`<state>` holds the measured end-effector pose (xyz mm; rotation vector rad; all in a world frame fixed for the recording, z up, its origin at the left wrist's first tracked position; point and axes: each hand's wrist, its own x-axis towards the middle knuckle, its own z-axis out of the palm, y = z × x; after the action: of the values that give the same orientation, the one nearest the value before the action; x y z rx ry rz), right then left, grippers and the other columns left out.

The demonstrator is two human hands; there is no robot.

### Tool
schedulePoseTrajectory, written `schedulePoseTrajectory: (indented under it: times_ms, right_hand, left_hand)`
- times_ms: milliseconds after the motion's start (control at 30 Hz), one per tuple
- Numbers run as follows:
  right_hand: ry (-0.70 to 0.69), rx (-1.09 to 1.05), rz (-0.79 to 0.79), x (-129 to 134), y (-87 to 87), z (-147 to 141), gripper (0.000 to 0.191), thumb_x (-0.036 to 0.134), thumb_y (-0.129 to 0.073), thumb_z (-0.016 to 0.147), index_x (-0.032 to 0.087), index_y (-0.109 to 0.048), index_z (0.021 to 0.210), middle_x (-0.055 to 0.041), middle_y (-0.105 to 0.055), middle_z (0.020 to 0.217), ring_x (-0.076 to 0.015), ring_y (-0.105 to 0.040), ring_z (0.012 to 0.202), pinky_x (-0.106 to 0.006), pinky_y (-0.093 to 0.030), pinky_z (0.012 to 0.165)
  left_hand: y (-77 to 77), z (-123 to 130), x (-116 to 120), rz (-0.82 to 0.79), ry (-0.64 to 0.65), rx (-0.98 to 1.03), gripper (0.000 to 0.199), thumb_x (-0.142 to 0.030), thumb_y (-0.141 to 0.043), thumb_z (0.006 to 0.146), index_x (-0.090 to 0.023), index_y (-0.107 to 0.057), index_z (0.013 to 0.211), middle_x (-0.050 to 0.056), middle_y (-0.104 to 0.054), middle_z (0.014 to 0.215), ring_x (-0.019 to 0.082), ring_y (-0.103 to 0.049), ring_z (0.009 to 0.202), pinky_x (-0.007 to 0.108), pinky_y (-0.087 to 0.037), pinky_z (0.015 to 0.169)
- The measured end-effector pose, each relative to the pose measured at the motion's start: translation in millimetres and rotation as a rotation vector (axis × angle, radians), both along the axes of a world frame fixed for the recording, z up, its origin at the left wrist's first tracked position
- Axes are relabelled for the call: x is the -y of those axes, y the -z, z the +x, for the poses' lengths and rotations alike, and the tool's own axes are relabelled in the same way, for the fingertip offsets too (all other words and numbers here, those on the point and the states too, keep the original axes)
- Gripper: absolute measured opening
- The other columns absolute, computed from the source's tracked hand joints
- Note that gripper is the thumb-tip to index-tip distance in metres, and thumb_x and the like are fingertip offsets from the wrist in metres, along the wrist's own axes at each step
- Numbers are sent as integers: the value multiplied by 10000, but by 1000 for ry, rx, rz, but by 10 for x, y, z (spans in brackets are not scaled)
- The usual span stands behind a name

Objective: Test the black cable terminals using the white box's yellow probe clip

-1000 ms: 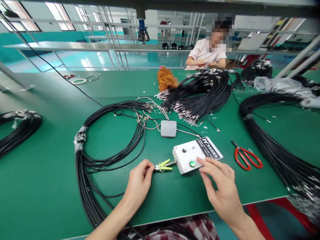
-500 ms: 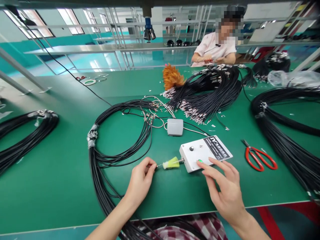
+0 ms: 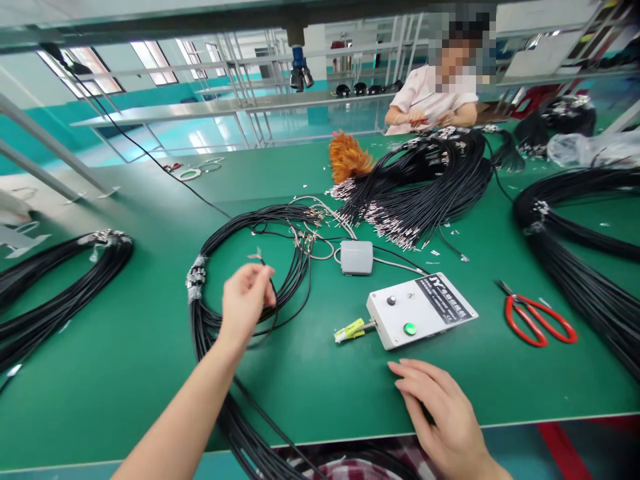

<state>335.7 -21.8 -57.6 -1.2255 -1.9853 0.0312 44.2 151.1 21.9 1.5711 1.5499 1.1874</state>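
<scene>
My left hand [image 3: 246, 301] is closed on a black cable [image 3: 273, 313], whose bare end sticks up above the fingers. Beneath and around it lies a coiled bundle of black cables [image 3: 197, 333], taped at its left side. My right hand [image 3: 440, 413] holds nothing; its fingers are stretched out above the mat, just in front of a white box [image 3: 400, 308]. The box carries a black knob, a small switch and a lit green button [image 3: 410, 329]. From its left side a shaft holds a yellow-green clip [image 3: 350, 331], with nothing visible in its jaws.
Red-handled cutters [image 3: 537, 320] lie right of the box. A grey box [image 3: 357, 258] with cords sits behind it. More cable bundles lie at the left [image 3: 60, 287], right [image 3: 575, 260] and back [image 3: 425, 180], beside an orange feathery bunch [image 3: 347, 158]. A co-worker [image 3: 434, 100] sits across the table.
My left hand has moved up and left, away from the clip, with the cable in it. My right hand has come off the green button toward the table's front edge.
</scene>
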Motion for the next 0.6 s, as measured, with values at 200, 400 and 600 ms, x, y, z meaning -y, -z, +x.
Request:
schedulePoseTrajectory:
  times_ms: [200, 400, 600]
  right_hand:
    - [8, 12, -13, 30, 19, 6, 259, 51, -539, 879, 202, -628, 1070, -77, -744, 1109, -214, -676, 1058, -371, -580, 868]
    - [26, 15, -61, 27, -20, -11, 236, 76, -546, 887, 217, -647, 1047, -71, -747, 1106, -219, -681, 1050, -396, -579, 882]
    - [11, -233, -209, 45, -211, -188, 218, 115, -553, 901, 239, -658, 1046, -70, -747, 1064, -217, -690, 1004, -387, -581, 872]
  left_hand:
    - [-92, 59, 242, 103, 193, -214, 331, -220, -635, 821, -194, -564, 1143, 75, -631, 1065, 212, -608, 939, 383, -464, 920]
    - [-159, 239, 1379, -117, 1078, -690, 188, -38, -599, 816, -211, -670, 797, 58, -623, 960, 216, -571, 884, 302, -493, 752]
    - [6, 255, 1429, -101, 927, -457, 204, -104, -453, 942, -205, -625, 903, 57, -668, 873, 198, -601, 814, 294, -489, 742]
